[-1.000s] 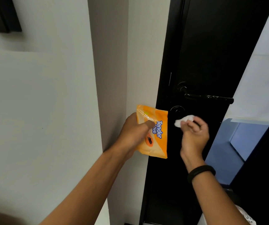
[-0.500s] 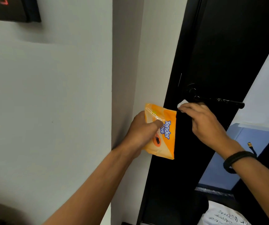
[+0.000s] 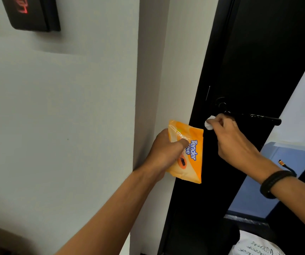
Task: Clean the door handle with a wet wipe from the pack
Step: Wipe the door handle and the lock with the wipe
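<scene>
- My right hand [image 3: 234,140] had its fingers curled round a balled white wet wipe [image 3: 209,124], held at the inner end of the black door handle [image 3: 258,117], near its round base.
- My left hand [image 3: 164,151] gripped the orange wipe pack [image 3: 190,155], thumb across its front, just beside the black door [image 3: 258,52].
- I judged the wad could slip off the narrow lever, or press it down and swing the door, leaving the far end uncleaned.
- The pack's clear flap looked lifted; I could not tell what remained inside, and open wipes might dry.
</scene>
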The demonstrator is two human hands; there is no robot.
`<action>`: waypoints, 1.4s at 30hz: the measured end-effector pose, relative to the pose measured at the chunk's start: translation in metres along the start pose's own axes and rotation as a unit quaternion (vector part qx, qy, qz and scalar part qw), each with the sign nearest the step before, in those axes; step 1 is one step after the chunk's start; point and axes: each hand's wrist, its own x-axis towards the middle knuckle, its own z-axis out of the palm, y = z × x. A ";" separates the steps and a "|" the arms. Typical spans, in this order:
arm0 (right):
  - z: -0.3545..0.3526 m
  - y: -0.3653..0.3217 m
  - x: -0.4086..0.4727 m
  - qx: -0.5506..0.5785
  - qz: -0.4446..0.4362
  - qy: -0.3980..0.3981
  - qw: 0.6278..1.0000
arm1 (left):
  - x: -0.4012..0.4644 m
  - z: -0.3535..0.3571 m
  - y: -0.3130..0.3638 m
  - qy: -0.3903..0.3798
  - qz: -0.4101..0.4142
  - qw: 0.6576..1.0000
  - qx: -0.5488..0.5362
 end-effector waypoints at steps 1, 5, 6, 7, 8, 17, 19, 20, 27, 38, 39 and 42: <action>0.001 0.000 -0.002 -0.016 -0.001 0.002 1.000 | 0.000 0.000 0.000 -0.001 0.000 1.000 0.000; -0.007 0.007 -0.001 -0.144 -0.064 -0.010 0.987 | 0.000 0.001 0.000 -0.008 0.001 1.000 0.005; -0.012 0.010 0.002 -0.162 -0.090 -0.013 0.983 | -0.001 0.000 0.000 -0.009 0.001 1.000 0.004; -0.017 0.013 0.006 -0.179 -0.123 -0.017 0.976 | -0.001 0.000 0.000 -0.009 0.001 1.000 0.002; -0.021 0.015 0.009 -0.200 -0.158 -0.020 0.967 | -0.001 0.000 0.001 -0.009 0.001 1.000 0.000; -0.026 0.012 0.003 -0.299 -0.252 -0.076 0.917 | -0.004 0.001 0.003 -0.001 -0.004 1.000 0.000; -0.026 0.009 0.002 -0.310 -0.244 -0.086 0.915 | -0.004 0.002 0.003 -0.001 -0.005 1.000 0.003; -0.025 0.007 0.001 -0.305 -0.230 -0.091 0.920 | -0.005 0.002 0.003 -0.001 -0.005 1.000 0.003; -0.018 -0.023 0.001 -0.404 -0.190 -0.151 0.882 | -0.002 0.004 0.001 0.011 -0.001 1.000 -0.002; -0.033 -0.010 -0.001 -0.243 -0.138 -0.094 0.956 | -0.005 0.003 0.002 0.007 0.003 1.000 -0.008; -0.032 -0.010 -0.004 -0.209 -0.111 -0.069 0.969 | -0.006 0.003 0.001 0.005 0.004 1.000 -0.007; -0.025 -0.011 -0.012 -0.123 -0.052 -0.010 0.991 | -0.006 0.003 0.001 -0.006 0.013 1.000 -0.002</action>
